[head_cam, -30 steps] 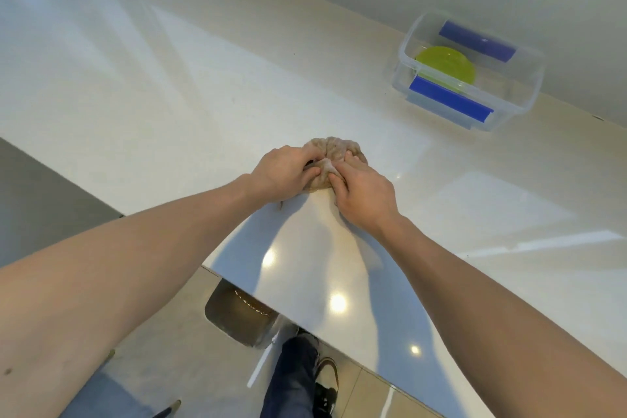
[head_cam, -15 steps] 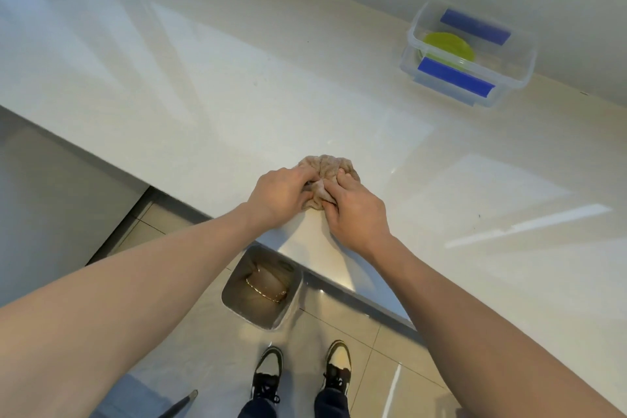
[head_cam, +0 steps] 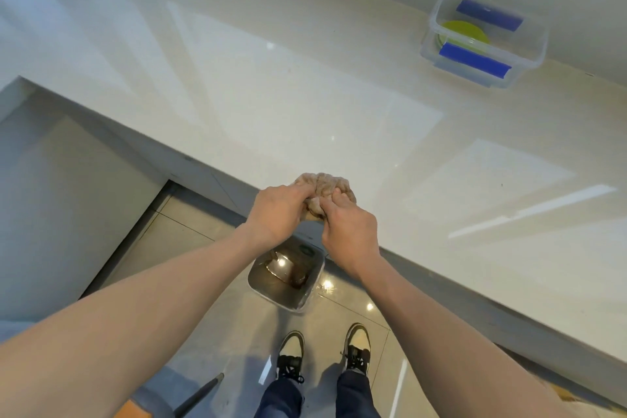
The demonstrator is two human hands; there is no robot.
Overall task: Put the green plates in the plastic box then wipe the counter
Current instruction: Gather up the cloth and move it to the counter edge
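Fingers of both hands curl into a bunched tan cloth (head_cam: 324, 188) at the counter's near edge, just below frame centre. Left hand (head_cam: 276, 212): knuckles up, fingers folded over the cloth's 9 o'clock side, grasping it. Right hand (head_cam: 351, 231): fingertips dug into the cloth's 5 o'clock side, thumb pressed against the fabric, likewise grasping it. The two hands nearly touch over the wad. The cloth lies at the lip of the pale glossy counter (head_cam: 305, 95), part of it overhanging toward the floor.

Plastic box (head_cam: 481, 44): clear, with blue clip handles on its long sides, standing at 2 o'clock from the cloth, well apart from it, close to the wall. Green plates (head_cam: 461, 32) lie flat inside the box; how many are stacked cannot be told.

Below the counter edge, at 6 o'clock from the hands, a grey bin (head_cam: 286, 276) with dark contents stands on the tiled floor. Two shoes (head_cam: 356, 346), black and cream, are planted at 6 o'clock from the bin. A dark rod (head_cam: 200, 395) crosses the floor at 7 o'clock.
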